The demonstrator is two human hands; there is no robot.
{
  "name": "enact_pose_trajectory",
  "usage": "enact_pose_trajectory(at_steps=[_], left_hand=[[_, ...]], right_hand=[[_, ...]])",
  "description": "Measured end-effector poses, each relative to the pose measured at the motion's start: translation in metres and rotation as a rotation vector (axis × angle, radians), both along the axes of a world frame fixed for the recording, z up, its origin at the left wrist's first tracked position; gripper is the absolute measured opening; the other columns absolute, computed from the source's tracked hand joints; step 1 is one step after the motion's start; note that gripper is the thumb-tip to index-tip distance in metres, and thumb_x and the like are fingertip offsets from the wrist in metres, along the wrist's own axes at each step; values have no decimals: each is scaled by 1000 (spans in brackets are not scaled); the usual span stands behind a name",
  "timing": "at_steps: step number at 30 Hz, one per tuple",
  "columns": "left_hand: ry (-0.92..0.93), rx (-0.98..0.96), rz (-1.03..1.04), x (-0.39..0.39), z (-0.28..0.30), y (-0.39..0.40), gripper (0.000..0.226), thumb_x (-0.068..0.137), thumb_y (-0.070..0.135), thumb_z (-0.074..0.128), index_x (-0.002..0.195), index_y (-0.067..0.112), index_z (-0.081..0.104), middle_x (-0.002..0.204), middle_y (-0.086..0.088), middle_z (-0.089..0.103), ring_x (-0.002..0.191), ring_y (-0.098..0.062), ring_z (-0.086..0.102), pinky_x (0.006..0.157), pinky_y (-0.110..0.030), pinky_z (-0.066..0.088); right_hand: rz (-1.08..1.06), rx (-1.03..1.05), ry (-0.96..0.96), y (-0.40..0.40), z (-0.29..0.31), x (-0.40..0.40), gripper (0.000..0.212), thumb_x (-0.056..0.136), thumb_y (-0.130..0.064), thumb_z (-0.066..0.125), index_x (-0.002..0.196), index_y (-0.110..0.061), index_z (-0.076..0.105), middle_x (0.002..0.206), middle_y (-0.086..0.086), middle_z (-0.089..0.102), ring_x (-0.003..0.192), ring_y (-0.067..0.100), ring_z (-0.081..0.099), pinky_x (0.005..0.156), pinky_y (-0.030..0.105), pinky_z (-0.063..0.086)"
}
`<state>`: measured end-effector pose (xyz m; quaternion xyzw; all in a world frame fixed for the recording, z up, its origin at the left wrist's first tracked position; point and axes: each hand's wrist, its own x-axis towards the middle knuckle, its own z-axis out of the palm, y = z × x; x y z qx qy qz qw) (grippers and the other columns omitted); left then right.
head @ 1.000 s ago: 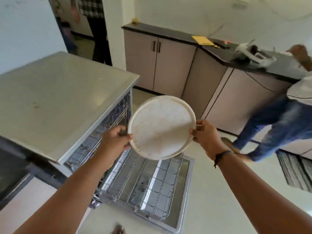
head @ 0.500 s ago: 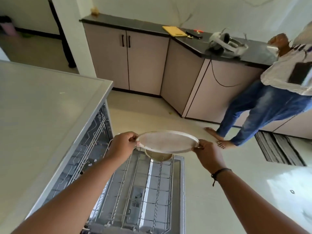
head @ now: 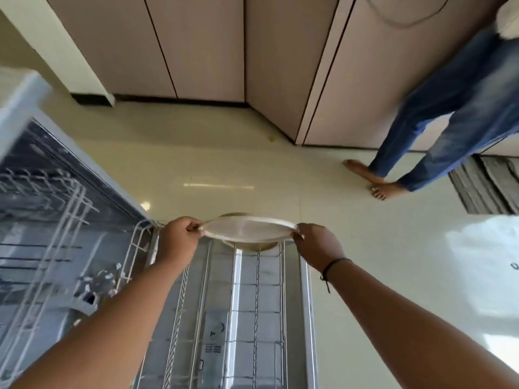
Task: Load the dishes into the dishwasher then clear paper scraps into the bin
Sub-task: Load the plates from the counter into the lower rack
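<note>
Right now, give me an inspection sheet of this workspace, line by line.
Surface: pale glossy floor; dishwasher's pulled-out lower rack holds no dishes where visible.
Job's things: plate held nearly level over the rack's far end, a bowl showing beneath it.
Clutter: small yellow scrap on the floor near the cabinets.
Grippers: left hand and right hand each pinch the plate's rim.
Cables: cord loop against a cabinet front.
Surroundings: barefoot person in jeans; striped mat.
</note>
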<state>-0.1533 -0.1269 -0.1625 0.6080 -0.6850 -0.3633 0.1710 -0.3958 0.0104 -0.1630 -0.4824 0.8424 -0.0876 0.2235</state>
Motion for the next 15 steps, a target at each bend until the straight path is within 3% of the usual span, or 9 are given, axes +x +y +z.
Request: enact_pose_trajectory(at_steps=[6, 11, 15], left_hand=[[-75, 60, -7, -21, -120, -35, 17, 78, 7, 72, 95, 10, 73, 93, -10, 73, 84, -25, 65, 67, -27, 42], [-155, 48, -46, -30, -170, -55, 20, 78, 11, 73, 98, 8, 73, 98, -13, 72, 91, -29, 65, 72, -30, 45], [-192, 63, -29, -33, -190, -58, 22, 82, 11, 71, 103, 7, 71, 102, -12, 72, 93, -27, 64, 68, -22, 34]], right_hand=[[-14, 108, 40, -29, -112, -13, 25, 97, -27, 42, 98, -14, 63, 103, 13, 67, 95, 33, 61, 66, 29, 36], [-51, 156, 31, -45, -164, -15, 25, 95, -27, 44, 100, -12, 63, 102, 15, 66, 95, 35, 60, 67, 29, 37], [-83, 184, 9, -55, -187, -16, 25, 94, -27, 44, 101, -13, 64, 103, 14, 66, 96, 34, 60, 67, 29, 38]])
